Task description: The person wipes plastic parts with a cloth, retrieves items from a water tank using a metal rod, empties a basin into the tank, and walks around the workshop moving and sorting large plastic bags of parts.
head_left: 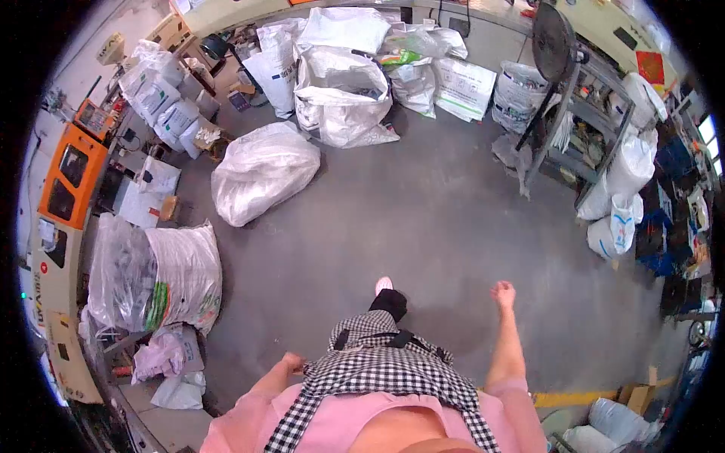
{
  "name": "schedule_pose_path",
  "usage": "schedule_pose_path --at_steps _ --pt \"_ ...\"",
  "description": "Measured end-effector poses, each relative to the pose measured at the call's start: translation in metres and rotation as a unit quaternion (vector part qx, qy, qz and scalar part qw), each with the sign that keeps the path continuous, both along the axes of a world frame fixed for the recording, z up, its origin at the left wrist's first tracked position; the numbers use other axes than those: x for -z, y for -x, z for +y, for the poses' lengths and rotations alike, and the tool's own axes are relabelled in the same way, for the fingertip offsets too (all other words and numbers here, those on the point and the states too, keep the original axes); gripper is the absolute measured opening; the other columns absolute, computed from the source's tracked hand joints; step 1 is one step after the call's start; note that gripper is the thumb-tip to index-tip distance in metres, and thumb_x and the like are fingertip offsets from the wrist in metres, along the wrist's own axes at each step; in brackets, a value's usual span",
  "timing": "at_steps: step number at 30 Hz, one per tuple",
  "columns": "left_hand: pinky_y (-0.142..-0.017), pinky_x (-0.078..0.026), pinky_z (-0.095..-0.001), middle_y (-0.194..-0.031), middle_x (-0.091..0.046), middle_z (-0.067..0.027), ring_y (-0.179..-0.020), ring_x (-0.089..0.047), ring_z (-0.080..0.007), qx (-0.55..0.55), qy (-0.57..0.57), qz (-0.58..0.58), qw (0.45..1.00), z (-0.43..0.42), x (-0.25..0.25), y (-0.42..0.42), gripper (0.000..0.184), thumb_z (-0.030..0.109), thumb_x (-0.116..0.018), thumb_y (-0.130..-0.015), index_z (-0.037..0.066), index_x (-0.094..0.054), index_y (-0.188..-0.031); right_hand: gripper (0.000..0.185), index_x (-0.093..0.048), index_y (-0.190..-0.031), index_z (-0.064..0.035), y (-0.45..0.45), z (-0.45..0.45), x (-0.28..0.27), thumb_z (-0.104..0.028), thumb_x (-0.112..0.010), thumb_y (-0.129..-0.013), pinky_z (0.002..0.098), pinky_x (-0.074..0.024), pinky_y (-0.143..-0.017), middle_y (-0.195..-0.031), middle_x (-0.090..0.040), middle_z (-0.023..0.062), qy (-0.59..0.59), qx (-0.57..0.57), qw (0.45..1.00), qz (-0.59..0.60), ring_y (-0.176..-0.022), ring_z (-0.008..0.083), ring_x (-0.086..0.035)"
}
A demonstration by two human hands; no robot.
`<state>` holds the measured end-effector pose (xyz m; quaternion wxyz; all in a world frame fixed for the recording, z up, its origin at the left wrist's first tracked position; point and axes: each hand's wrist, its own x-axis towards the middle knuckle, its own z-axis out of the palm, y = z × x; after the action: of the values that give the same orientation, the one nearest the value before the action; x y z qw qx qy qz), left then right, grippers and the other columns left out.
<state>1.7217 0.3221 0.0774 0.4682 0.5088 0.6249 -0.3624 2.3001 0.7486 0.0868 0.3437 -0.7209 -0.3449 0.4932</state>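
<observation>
The right arm (507, 340) reaches forward from its pink sleeve, its hand (504, 293) out over the grey floor (453, 219). The left arm hangs lower and nearer the body, its hand (291, 363) just beside the checked apron (389, 370). Both hands are too small in view to tell whether the fingers are spread or closed. A filled sack (187, 268) stands to the left of the left hand; ahead of that hand, well apart, a translucent white bag (264, 174) lies before an open white sack (343, 117).

Hands (504, 293) well apart, right arm (508, 343) forward
</observation>
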Motion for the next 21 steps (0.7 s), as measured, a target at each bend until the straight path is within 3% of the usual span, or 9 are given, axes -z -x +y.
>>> schedule_pose_path --at_steps 2,4,8,9,10,13,16,19,21 --pt "-0.05 -0.046 -0.0298 -0.062 -0.059 -0.0067 -0.053 -0.056 -0.0147 -0.244 -0.097 -0.02 0.965 0.087 -0.031 0.011 0.012 0.017 -0.057 -0.067 0.006 -0.061 -0.07 0.036 -0.044 -0.108 -0.0017 0.054 0.03 0.011 -0.02 -0.056 -0.079 0.0291 -0.0466 -0.045 -0.074 -0.057 0.0103 0.047 -0.065 0.997 0.014 -0.059 0.0175 -0.057" --pt "-0.051 -0.046 -0.0293 -0.061 -0.059 -0.006 -0.053 -0.056 -0.015 -0.52 -0.216 -0.094 0.821 0.156 -0.035 0.026 0.018 0.02 -0.056 -0.074 0.003 -0.061 -0.073 0.043 -0.043 -0.112 -0.0042 0.083 0.053 0.114 -0.021 -0.06 -0.076 0.0298 -0.0479 -0.046 -0.075 -0.057 0.011 0.011 -0.273 0.928 -0.253 -0.063 0.0183 -0.059" --pt "-0.058 -0.049 -0.028 -0.076 -0.06 -0.0085 -0.066 -0.058 -0.0153 -0.666 -0.31 -0.23 0.638 0.322 -0.123 0.047 0.022 0.017 -0.054 -0.082 0.0 -0.056 -0.095 0.049 -0.042 -0.117 -0.0068 0.161 0.088 0.101 -0.019 -0.062 -0.074 0.0307 -0.0479 -0.046 -0.077 -0.058 0.0122 -0.024 -0.408 0.867 -0.284 -0.061 0.0195 -0.058" --pt "-0.058 -0.049 -0.028 -0.076 -0.06 -0.0085 -0.066 -0.058 -0.0153 -0.666 -0.31 -0.228 0.639 0.353 -0.145 0.053 0.022 0.017 -0.054 -0.082 0.0 -0.056 -0.095 0.051 -0.042 -0.118 -0.0063 0.171 0.104 0.112 -0.019 -0.062 -0.074 0.031 -0.0477 -0.045 -0.077 -0.058 0.0125 -0.142 -0.481 0.801 -0.328 -0.06 0.0198 -0.057" --pt "-0.059 -0.049 -0.0276 -0.077 -0.059 -0.0079 -0.067 -0.058 -0.0151 -0.661 -0.324 -0.239 0.633 0.378 -0.163 0.057 0.022 0.016 -0.053 -0.083 0.0 -0.054 -0.098 0.05 -0.042 -0.118 -0.0049 0.198 0.133 0.07 -0.021 -0.062 -0.075 0.0326 -0.0481 -0.045 -0.079 -0.058 0.0144 0.157 -0.371 0.902 -0.153 -0.058 0.0219 -0.057" --pt "-0.061 -0.049 -0.0272 -0.078 -0.059 -0.0072 -0.068 -0.058 -0.0145 -0.664 -0.354 -0.219 0.621 0.414 -0.153 0.074 0.02 0.014 -0.053 -0.083 0.001 -0.054 -0.098 0.045 -0.044 -0.113 -0.0001 0.239 0.222 0.036 -0.021 -0.061 -0.076 0.0338 -0.0478 -0.044 -0.076 -0.059 0.0149 0.31 -0.337 0.882 -0.114 -0.053 0.0235 -0.057" --pt "-0.058 -0.048 -0.0263 -0.076 -0.059 -0.0066 -0.064 -0.057 -0.013 -0.694 -0.347 -0.147 0.614 0.409 -0.112 0.085 0.018 0.015 -0.054 -0.082 0.001 -0.056 -0.093 0.034 -0.048 -0.099 0.0027 0.281 0.335 0.06 -0.023 -0.058 -0.079 0.0341 -0.0454 -0.04 -0.065 -0.058 0.013 0.294 -0.304 0.905 -0.041 -0.045 0.0234 -0.053" --pt "-0.052 -0.047 -0.0285 -0.061 -0.061 -0.008 -0.056 -0.058 -0.0148 -0.573 -0.255 0.031 0.778 0.413 -0.127 0.068 0.02 0.02 -0.056 -0.075 0.0 -0.061 -0.077 0.025 -0.054 -0.089 -0.0025 0.349 0.441 0.067 -0.025 -0.057 -0.079 0.0364 -0.0458 -0.045 -0.067 -0.058 0.0116 0.25 -0.213 0.944 -0.035 -0.059 0.0242 -0.058" --pt "-0.052 -0.046 -0.0313 -0.06 -0.06 -0.0098 -0.054 -0.058 -0.0188 -0.66 -0.188 0.07 0.724 0.43 -0.157 0.048 0.022 0.019 -0.056 -0.073 -0.002 -0.06 -0.077 0.024 -0.055 -0.089 -0.0029 0.403 0.516 0.11 -0.025 -0.057 -0.078 0.0376 -0.0454 -0.046 -0.067 -0.057 0.0108 0.267 -0.195 0.944 -0.004 -0.06 0.0236 -0.058"
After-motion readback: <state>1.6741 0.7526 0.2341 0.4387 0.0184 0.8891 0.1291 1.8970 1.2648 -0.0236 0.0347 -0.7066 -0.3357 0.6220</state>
